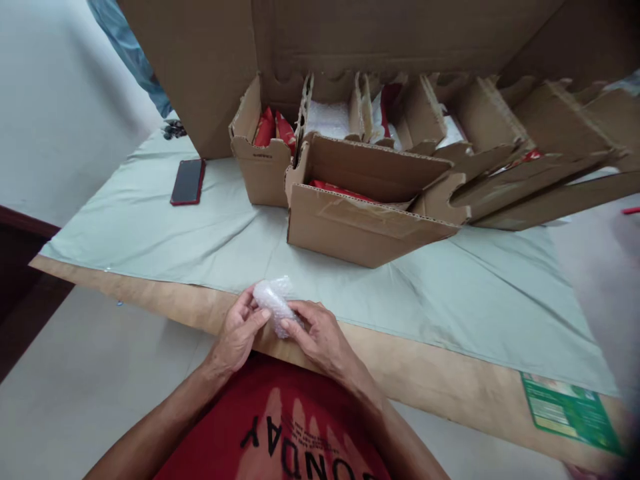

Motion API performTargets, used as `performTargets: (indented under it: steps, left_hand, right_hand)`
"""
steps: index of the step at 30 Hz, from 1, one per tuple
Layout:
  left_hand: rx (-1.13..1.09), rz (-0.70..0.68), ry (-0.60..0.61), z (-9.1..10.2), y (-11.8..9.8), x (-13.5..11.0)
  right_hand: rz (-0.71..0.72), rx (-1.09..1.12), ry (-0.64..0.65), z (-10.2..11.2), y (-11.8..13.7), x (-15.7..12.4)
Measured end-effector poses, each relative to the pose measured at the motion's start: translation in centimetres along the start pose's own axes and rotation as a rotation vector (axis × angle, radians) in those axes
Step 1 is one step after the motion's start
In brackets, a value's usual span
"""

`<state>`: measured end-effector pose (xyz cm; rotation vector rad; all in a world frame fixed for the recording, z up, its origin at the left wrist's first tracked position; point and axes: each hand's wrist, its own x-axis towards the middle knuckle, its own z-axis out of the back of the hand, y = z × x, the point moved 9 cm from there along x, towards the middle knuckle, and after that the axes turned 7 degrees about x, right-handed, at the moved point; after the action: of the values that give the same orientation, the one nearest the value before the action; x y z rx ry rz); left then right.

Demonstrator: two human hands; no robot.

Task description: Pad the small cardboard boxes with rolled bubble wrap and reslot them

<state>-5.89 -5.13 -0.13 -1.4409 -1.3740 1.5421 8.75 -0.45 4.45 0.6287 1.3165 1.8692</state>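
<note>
A small roll of clear bubble wrap point(274, 300) is held between my two hands, close to the table's front edge. My left hand point(243, 327) grips its left end with thumb and fingers. Around the lower right part, my right hand point(320, 331) is closed, thumb on top. One loose flap of the wrap sticks up at the far end. Whether anything lies inside the roll I cannot tell. Straight ahead stands an open cardboard bin point(345, 223) with a red packet point(343, 191) partly showing inside.
Behind are several cardboard bins, one with red packets point(274, 130), another with bubble wrap sheets point(327, 119). A large cardboard panel point(380, 37) rises behind them. A phone point(187, 181) lies at left on the pale green cloth point(150, 227). A green printed sheet point(570, 410) is at front right.
</note>
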Motion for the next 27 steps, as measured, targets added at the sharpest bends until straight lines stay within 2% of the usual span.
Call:
performTargets:
  steps: [2, 4, 7, 9, 12, 14, 16, 18, 20, 22, 23, 25, 27]
  left_hand:
    - [0.066, -0.012, 0.007, -0.5, -0.5, 0.2]
    - [0.231, -0.08, 0.037, -1.1, -1.6, 0.0]
    - [0.526, -0.257, 0.117, -3.1, -3.3, -1.1]
    - [0.646, -0.349, 0.149, -4.3, -3.9, -1.8]
    - [0.697, -0.317, 0.179, -4.9, -3.4, -1.8]
    - [0.72, -0.233, 0.274, -5.5, -2.5, -1.7]
    - [0.749, -0.188, 0.386, -6.2, -2.0, -1.6]
    - [0.785, -0.225, 0.462, -6.8, -2.6, -1.5]
    - [0.819, -0.384, 0.508, -7.5, -4.6, -1.3]
    - [0.856, -0.665, 0.486, -8.1, -8.5, -0.9]
    - [0.883, -0.823, 0.426, -8.2, -10.8, -0.6]
    - [0.96, -1.115, 0.216, -8.3, -15.7, 0.2]
    - [1.052, -1.308, 0.009, -8.8, -19.5, 1.4]
  right_hand:
    - [0.002, -0.006, -0.106, 1.7, -0.2, -0.8]
    - [-0.013, 0.034, -0.178, 3.4, -0.5, -1.3]
    - [-0.025, 0.101, -0.116, 4.1, -0.1, -1.6]
    - [-0.03, 0.086, -0.09, 4.3, 0.6, -1.9]
    - [-0.046, 0.076, -0.154, 5.2, 1.2, -2.5]
    - [-0.058, 0.089, -0.167, 5.6, 1.2, -3.0]
    - [-0.075, 0.057, -0.116, 5.6, 0.9, -3.4]
    - [-0.092, -0.022, -0.049, 5.8, 0.8, -3.7]
    - [-0.081, -0.102, -0.017, 6.9, 1.2, -3.9]
    - [-0.02, -0.138, -0.028, 9.2, 2.9, -4.0]
    - [0.03, -0.147, -0.056, 10.7, 4.1, -4.2]
    - [0.154, -0.175, -0.172, 14.8, 6.8, -5.0]
    - [0.254, -0.232, -0.392, 19.7, 9.0, -6.4]
